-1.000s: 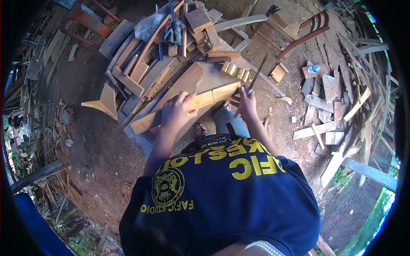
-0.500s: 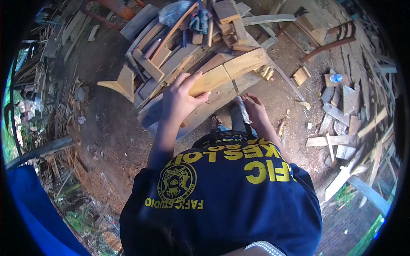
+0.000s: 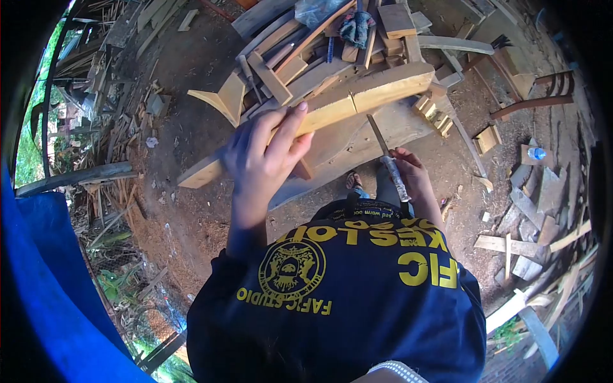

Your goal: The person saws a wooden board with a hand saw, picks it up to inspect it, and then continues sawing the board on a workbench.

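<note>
A long, slightly curved piece of wood point(image 3: 377, 92) lies at a slant over the bench, with a dark narrow line across it near its middle. My left hand point(image 3: 271, 150) grips it left of that line, fingers over the top and thumb along the near side. In my right hand point(image 3: 414, 173) is a narrow-bladed tool point(image 3: 395, 178) with a pale, wrapped-looking handle. Its blade points up and left, and the tip is just below the wood, apart from it. Whether the blade has teeth cannot be made out.
Wood offcuts point(image 3: 272, 78), a plastic bag point(image 3: 314, 11) and a crumpled cloth point(image 3: 356, 29) crowd the far side of the bench point(image 3: 357, 137). Small blocks point(image 3: 433, 116) sit at its right end. Scrap boards point(image 3: 507, 245) and a water bottle point(image 3: 536, 154) lie at right. A blue sheet point(image 3: 60, 274) hangs at left.
The view has shifted, so the bench appears farther right. The tool's tip has drawn down and away from the wood. My left hand keeps its hold; the wood's left end now shows.
</note>
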A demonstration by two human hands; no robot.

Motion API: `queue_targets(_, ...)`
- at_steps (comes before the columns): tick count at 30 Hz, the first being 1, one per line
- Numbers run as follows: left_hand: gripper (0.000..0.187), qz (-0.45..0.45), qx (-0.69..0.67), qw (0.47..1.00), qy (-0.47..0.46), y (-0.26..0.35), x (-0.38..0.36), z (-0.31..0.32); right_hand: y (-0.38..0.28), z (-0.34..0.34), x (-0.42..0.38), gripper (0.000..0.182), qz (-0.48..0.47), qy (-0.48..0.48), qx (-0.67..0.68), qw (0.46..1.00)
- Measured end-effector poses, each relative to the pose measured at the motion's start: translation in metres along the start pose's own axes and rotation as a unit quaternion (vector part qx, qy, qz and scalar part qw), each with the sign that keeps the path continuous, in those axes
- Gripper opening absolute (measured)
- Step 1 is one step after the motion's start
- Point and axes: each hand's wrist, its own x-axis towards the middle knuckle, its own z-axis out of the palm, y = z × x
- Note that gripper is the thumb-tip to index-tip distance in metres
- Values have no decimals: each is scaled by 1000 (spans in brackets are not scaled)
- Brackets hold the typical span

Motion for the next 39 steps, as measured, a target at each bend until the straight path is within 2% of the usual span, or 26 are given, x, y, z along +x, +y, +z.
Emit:
queue_targets(4,39,45,75,994,59,-14,-7,-1,8,-6,6,24,34,-8,6,999)
queue_targets(6,32,104,85,986,99,-24,-13,-3,12,-5,3,23,62,6,-18,998)
queue_targets(12,24,122,106,978,129,-22,-17,0,16,-1,4,22,72,11,-24,997)
queue_targets(16,24,122,88,978,143,-24,-20,4,20,-10,8,22,50,-3,-54,997)
queue_targets(19,30,83,66,986,127,-23,-19,9,18,-11,9,22,65,-13,-73,995)
queue_targets(21,40,-58,-72,996,0,-17,-16,16,17,-9,8,26,63,-33,-108,992)
queue_targets(22,45,-134,-151,976,-76,-16,-16,24,18,-9,7,26,70,-25,-114,991)
queue_targets(23,46,-164,-227,954,-104,-23,-21,41,18,-8,6,28,82,-35,-118,989)
queue_targets(26,51,-232,-332,897,-178,-40,-61,113,22,-11,4,38,123,-40,-119,984)
queue_targets(28,52,-311,-375,842,-233,-43,-93,167,27,-15,3,44,131,-22,-106,985)
queue_targets(30,53,-322,-369,831,-266,-45,-117,219,31,-21,3,50,143,-1,-125,982)
queue_targets(32,55,-334,-364,818,-296,-44,-137,266,33,-22,0,55,150,90,-138,975)
queue_targets(36,54,-301,-318,831,-343,-46,-173,330,46,-48,3,48,144,92,-132,976)
queue_targets(38,49,-321,-297,840,-321,-46,-192,349,41,-58,10,40,245,75,69,964)
queue_targets(39,51,-373,-247,807,-386,-41,-180,332,34,-58,7,37,260,92,35,960)
